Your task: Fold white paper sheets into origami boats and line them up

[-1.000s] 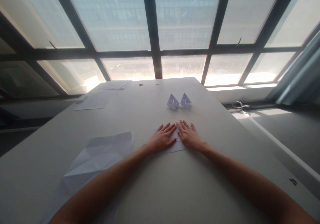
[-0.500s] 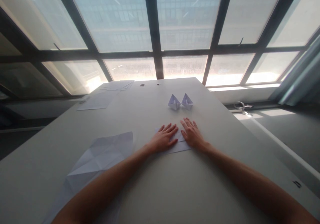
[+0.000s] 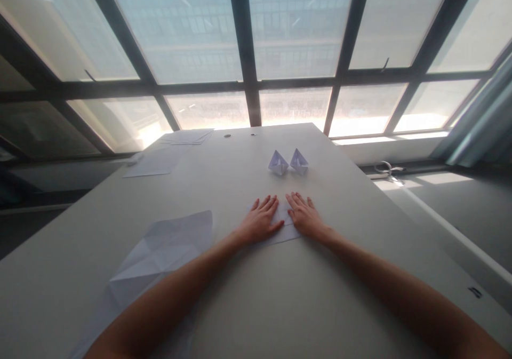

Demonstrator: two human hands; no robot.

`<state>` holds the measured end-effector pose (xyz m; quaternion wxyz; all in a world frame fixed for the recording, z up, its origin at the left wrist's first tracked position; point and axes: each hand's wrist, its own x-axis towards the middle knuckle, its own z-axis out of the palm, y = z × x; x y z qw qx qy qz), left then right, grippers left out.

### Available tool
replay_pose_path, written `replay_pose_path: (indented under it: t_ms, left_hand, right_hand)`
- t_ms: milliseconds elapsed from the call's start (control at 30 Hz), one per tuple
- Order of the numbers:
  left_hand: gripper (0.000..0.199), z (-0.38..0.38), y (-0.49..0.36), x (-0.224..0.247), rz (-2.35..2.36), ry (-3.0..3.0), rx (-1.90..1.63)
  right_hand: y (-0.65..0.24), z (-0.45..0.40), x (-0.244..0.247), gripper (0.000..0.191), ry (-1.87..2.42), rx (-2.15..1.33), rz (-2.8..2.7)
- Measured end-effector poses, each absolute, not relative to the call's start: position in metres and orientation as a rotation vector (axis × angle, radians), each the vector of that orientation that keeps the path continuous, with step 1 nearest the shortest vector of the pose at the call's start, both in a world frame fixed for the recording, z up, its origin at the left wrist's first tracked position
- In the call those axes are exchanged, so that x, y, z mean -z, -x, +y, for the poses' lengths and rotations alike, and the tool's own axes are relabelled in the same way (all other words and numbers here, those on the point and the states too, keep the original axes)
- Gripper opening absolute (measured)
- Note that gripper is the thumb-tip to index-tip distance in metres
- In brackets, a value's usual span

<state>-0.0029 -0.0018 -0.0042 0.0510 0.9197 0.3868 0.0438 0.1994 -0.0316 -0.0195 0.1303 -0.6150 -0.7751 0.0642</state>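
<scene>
At the middle of the white table [image 3: 240,305], the left hand [image 3: 261,221] and the right hand [image 3: 305,216] lie on a small folded paper [image 3: 285,234], one on each side of it. Both hands are open, palms down, with the fingers stretched toward the far side; neither is closed around anything. The fingertips point slightly inward, and the hands are apart, with a strip of the paper showing between them. Its near edge also shows, while much of the rest is hidden under the hands.

Just beyond the hands, toward the far end, two pointed paper shapes stand side by side: the left shape [image 3: 278,164] and the right shape [image 3: 299,162]. They are very close together; whether they touch is hard to tell.

On the near left lies a large creased sheet [image 3: 172,244], opened out, with fold lines across it. The left arm [image 3: 160,300] passes over its right part and hides some of it. On the far left are a flat sheet [image 3: 152,162] and, beyond it, several overlapping sheets [image 3: 191,136]. A small dark disc [image 3: 227,136] shows near the far edge. On the near right, a small black item [image 3: 475,293] lies close to the table's right edge; it is too small to name.
</scene>
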Motion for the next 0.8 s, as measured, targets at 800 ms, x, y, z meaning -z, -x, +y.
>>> replay_pose_path:
  t_ms: [800]
  left_hand:
    - [0.066, -0.0023, 0.0021, 0.0041, 1.104, -2.803, -0.136]
  right_hand:
    - [-0.2053, -0.0311, 0.0161, 0.061, 1.867, -0.204, -2.184]
